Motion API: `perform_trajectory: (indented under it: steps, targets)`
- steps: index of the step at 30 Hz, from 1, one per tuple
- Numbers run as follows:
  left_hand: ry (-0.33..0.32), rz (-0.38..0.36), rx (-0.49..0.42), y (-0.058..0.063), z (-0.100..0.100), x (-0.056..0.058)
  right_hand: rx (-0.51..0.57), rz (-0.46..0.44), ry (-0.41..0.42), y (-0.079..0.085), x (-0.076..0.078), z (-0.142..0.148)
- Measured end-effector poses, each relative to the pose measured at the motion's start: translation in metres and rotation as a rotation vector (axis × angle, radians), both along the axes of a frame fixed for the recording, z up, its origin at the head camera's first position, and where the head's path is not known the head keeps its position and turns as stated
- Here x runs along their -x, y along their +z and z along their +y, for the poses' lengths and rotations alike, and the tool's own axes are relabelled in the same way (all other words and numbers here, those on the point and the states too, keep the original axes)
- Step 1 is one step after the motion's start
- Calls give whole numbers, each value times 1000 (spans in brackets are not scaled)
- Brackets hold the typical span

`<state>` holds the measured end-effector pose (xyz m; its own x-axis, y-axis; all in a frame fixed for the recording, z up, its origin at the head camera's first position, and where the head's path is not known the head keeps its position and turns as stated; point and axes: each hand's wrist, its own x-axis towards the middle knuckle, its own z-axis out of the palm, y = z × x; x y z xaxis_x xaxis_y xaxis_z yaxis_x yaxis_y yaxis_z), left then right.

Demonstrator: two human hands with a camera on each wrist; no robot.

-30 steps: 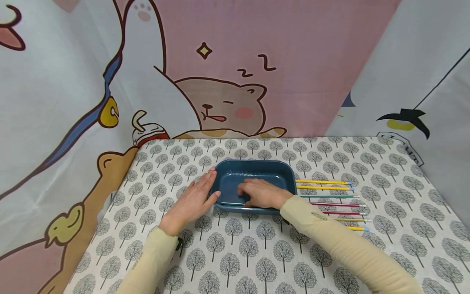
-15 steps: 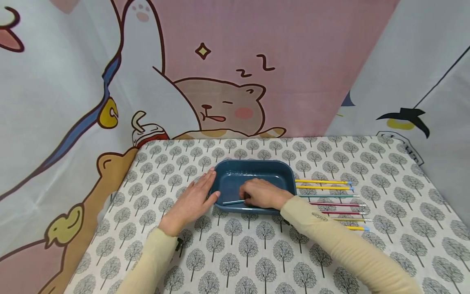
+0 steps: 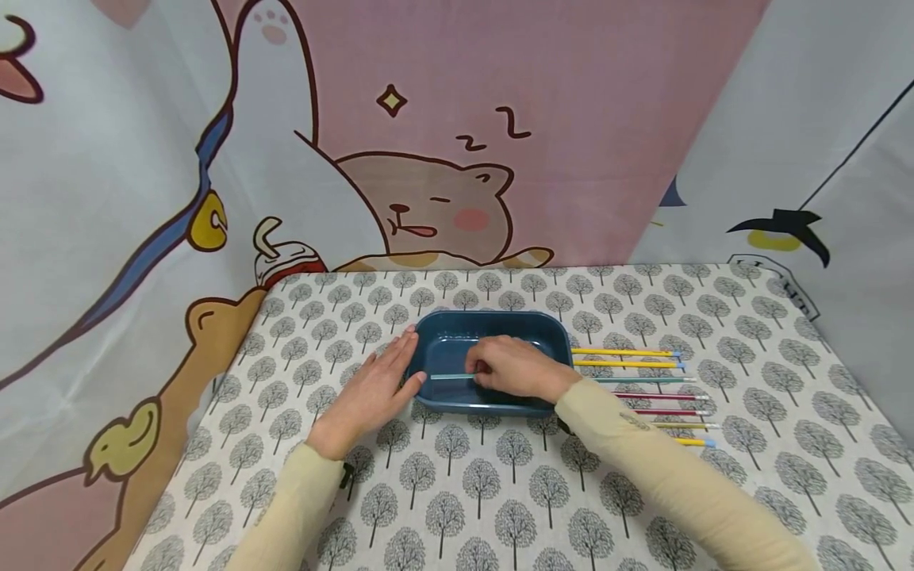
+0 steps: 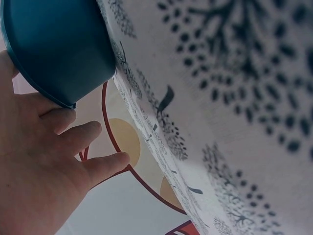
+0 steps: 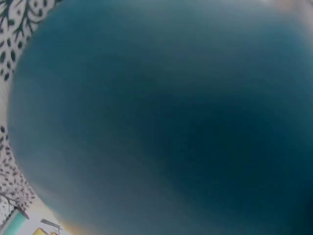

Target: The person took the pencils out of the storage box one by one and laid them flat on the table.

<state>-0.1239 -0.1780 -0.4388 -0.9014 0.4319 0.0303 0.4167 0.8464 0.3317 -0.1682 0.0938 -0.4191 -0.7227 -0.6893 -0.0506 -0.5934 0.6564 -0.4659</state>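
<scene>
A dark blue rectangular dish point(image 3: 493, 410) sits on the table in the head view. Over its inside, my right hand point(image 3: 517, 369) pinches a slim teal pencil point(image 3: 448, 377) between thumb and curled fingers. The pencil's left end sticks out toward the dish's left wall; its other end is hidden by the hand. My left hand point(image 3: 371, 396) lies along the dish's left end with fingers straight, touching the rim. In the left wrist view, the left hand's spread fingers point(image 4: 80, 137) reach to the dish's edge point(image 4: 58, 49). The blurred dish wall point(image 5: 146, 122) fills most of the right wrist view.
Right of the dish, several pencils lie side by side on the cloth: yellow pencils point(image 3: 628, 364), a green pencil point(image 3: 646, 380), dark red pencils point(image 3: 664, 396) and others partly behind the right sleeve point(image 3: 657, 452). A tree-print cloth point(image 3: 478, 492) covers the table; a cartoon curtain point(image 3: 607, 119) hangs behind.
The teal pencil lay along the dish's near side; its right part lifted first, and now it is raised and farther from the near wall, the right hand rising with it. The left hand stays put.
</scene>
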Motion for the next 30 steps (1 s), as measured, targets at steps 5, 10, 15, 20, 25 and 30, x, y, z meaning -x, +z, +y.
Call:
perform_trajectory:
  steps: [5,10,15,20,25,30]
  targets:
    - [0,4,-8,-1,0,0,28,32,-18,9,-3,4]
    - [-1,2,-8,-1,1,0,63,53,-27,20,-7,10]
    - [4,-10,-9,-1,0,0,98,78,-35,33,-12,17]
    - [4,-12,0,-2,0,1,115,126,-56,44,-18,26]
    - [-2,-1,-1,-2,0,1,134,138,-81,53,-27,37]
    - [-5,-12,-3,-1,1,1,151,159,-103,60,-36,50]
